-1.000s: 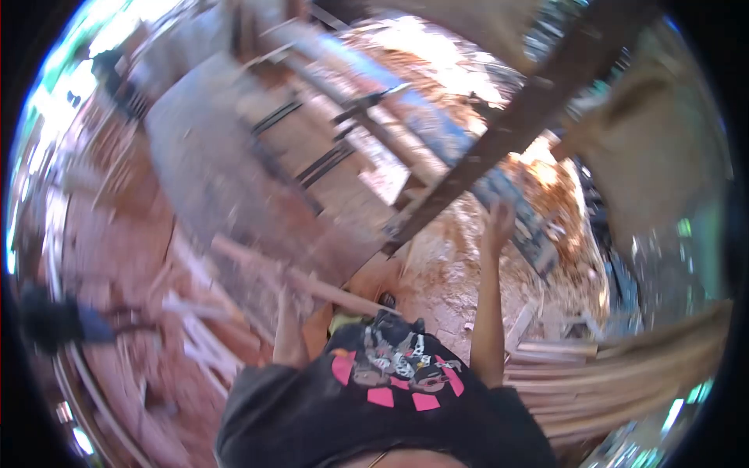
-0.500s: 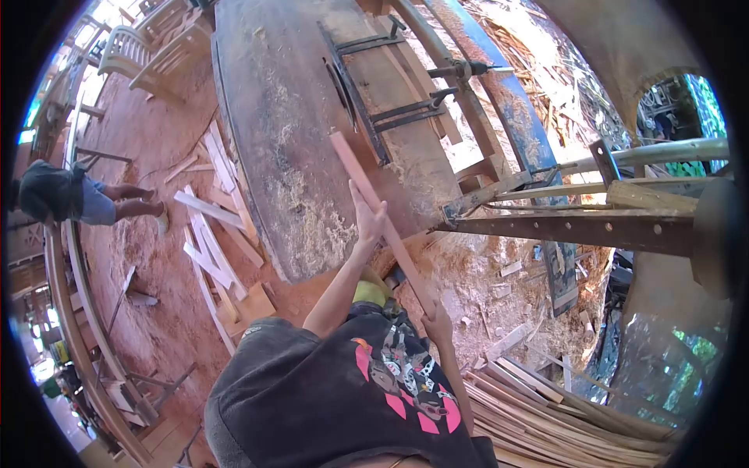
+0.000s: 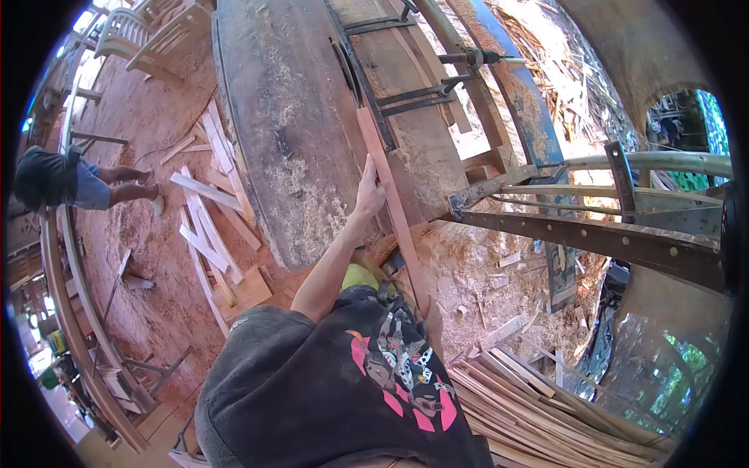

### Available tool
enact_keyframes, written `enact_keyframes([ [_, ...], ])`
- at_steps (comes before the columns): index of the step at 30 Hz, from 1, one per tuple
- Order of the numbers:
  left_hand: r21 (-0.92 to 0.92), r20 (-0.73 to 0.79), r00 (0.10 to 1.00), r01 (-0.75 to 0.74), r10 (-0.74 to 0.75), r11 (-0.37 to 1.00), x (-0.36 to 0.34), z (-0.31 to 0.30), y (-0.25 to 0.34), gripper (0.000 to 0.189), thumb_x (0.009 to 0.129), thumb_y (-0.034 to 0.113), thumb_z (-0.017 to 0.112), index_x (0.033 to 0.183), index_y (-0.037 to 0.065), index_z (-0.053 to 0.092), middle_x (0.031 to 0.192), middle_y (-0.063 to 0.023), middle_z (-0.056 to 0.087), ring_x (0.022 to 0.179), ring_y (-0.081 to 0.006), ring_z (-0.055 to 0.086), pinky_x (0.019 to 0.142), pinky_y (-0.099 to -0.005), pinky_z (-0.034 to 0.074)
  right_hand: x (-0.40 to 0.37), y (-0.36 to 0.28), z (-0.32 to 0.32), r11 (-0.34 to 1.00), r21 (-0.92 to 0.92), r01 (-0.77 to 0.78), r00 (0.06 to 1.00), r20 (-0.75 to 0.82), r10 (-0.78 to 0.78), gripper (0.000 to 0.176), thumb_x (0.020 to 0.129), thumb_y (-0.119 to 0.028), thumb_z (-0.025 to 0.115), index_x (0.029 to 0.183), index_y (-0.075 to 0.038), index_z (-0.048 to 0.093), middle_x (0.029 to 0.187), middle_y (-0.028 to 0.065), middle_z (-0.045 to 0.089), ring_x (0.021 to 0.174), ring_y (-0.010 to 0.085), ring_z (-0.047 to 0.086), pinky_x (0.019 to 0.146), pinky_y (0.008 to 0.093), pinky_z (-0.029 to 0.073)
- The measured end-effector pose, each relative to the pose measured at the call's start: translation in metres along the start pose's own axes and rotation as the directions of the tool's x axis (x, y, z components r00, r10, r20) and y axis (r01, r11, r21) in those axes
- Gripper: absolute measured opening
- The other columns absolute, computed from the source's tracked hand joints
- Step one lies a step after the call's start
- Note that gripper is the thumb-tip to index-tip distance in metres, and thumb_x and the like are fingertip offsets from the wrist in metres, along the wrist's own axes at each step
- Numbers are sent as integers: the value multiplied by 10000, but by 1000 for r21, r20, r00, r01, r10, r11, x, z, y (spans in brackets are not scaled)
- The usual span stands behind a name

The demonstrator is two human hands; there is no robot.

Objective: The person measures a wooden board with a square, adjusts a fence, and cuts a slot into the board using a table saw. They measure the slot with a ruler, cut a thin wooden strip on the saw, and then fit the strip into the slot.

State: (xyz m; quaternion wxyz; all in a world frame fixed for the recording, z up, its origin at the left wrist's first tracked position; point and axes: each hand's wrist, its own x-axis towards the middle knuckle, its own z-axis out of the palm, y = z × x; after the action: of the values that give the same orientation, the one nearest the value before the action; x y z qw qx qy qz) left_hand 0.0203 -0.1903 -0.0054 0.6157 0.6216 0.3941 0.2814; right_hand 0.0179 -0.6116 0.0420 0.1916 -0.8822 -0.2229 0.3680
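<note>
A long reddish wooden strip (image 3: 399, 212) lies over the near edge of the saw table (image 3: 265, 140), its far end beside the dark metal fence (image 3: 384, 125). Just beyond that end, a dark round saw blade (image 3: 343, 72) stands up from the tabletop. My left hand (image 3: 371, 192) grips the strip partway along, fingers pointing forward on its left side and thumb near the top. Close to my body, my right hand (image 3: 430, 318) holds the near end, its fingers partly hidden.
Sawdust and shavings cover the tabletop. Loose boards (image 3: 207, 226) lie on the floor at left, near a standing person (image 3: 66, 179). A perforated metal beam (image 3: 577, 232) juts out at right. Long strips (image 3: 538, 405) are stacked at lower right; a wooden chair (image 3: 129, 39) stands at upper left.
The strip has moved forward and now lies closer alongside the fence, near the blade. Both hands have stayed on it, the left shifting to its side. The camera view has shifted slightly.
</note>
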Motion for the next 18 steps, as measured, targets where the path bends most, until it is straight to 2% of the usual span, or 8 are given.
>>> enact_keyframes([
  [2, 43, -9, 1000, -24, 25, 999, 5, 1, -3, 835, 914, -62, 566, 1616, -74, 116, 1685, -263, 203, 1560, -313, 252, 1253, -360, 269, 5, 0, -4, 995, -32, 91, 988, -121, -94, 624, 909, -306, 690, 1459, -88, 495, 1237, 259, 619, 1113, 470, 622, 922, 534, 508],
  [5, 47, -1, 1000, 3, -3, 999, 10, 3, -7, 831, 917, -42, 565, 1613, -81, 113, 1681, -269, 204, 1572, -328, 212, 1269, -359, 225, 13, -2, -10, 997, -48, 58, 994, -91, -62, 633, 906, -317, 690, 1458, -75, 495, 1231, 261, 619, 1098, 481, 623, 922, 536, 509],
  [8, 22, 0, 1000, -9, 9, 1000, 16, 0, -16, 840, 916, -41, 573, 1614, -77, 106, 1673, -275, 227, 1555, -335, 262, 1249, -365, 277, 12, -13, -12, 999, 33, 12, 996, -89, -9, 620, 847, -232, 731, 1416, -74, 541, 1222, 246, 622, 1101, 468, 615, 920, 514, 509],
  [10, 70, 0, 998, -59, 59, 996, 24, -3, -18, 854, 952, -88, 552, 1639, -13, 49, 1650, -244, 313, 1461, -300, 439, 1171, -370, 406, 12, -16, -14, 999, 37, 15, 997, -83, -12, 619, 843, -225, 733, 1412, -74, 544, 1221, 245, 622, 1102, 467, 614, 922, 514, 507],
  [14, 29, -24, 999, -36, 37, 999, 35, -6, -15, 853, 918, -36, 593, 1621, -56, 110, 1628, -291, 325, 1444, -361, 457, 1151, -375, 414, 13, -9, -15, 1000, 21, 11, 997, -71, -10, 617, 834, -212, 736, 1405, -74, 550, 1219, 242, 621, 1105, 464, 610, 926, 512, 504],
  [16, 82, -57, 991, -117, 122, 990, 38, -5, -24, 863, 913, -27, 615, 1621, -51, 122, 1613, -286, 356, 1425, -367, 478, 1141, -377, 422, 13, -6, -15, 1000, 16, 12, 998, -61, -11, 616, 829, -205, 737, 1402, -74, 553, 1218, 240, 621, 1107, 463, 609, 928, 512, 502],
  [18, 55, -30, 998, -58, 60, 997, 37, -10, -13, 866, 909, -23, 624, 1620, -49, 129, 1616, -282, 352, 1432, -368, 470, 1141, -379, 424, 12, -4, -15, 1000, 12, 8, 998, -55, -7, 615, 825, -199, 739, 1398, -74, 556, 1218, 239, 621, 1108, 462, 607, 930, 511, 501],
])
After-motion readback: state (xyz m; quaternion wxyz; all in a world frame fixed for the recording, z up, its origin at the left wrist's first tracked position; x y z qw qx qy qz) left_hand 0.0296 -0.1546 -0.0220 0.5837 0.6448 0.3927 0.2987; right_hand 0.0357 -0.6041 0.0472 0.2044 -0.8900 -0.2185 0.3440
